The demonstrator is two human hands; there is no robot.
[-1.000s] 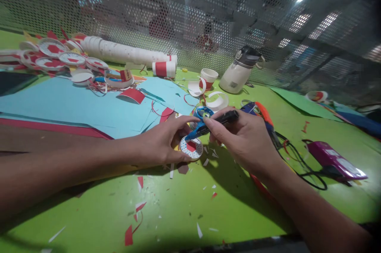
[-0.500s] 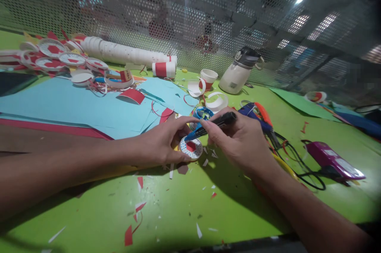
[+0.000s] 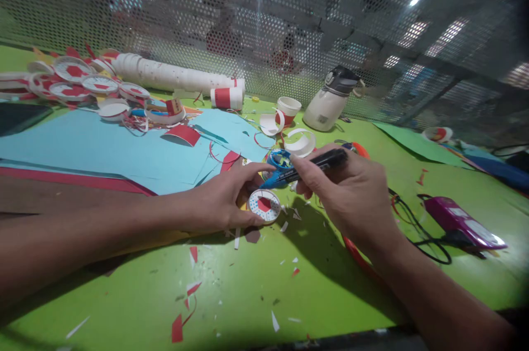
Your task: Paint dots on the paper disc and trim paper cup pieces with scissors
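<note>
- paper disc (image 3: 264,205): on the near side of the blue paper (image 3: 103,141), off its right end
- handling: likely very light, fairly stiff at the rim, crushable if squeezed; best held by the outer edge, clear of the dotted face, since ink might smear
- look: round, white, red hexagon at centre, small blue dots around it, dark lines between dot groups
- left hand (image 3: 225,196): thumb and fingers pinch the disc rim, near side of the blue paper
- right hand (image 3: 351,185): grips marker (image 3: 309,167), black barrel, blue front end, right of the blue paper; tip contact with disc: cannot tell
</note>
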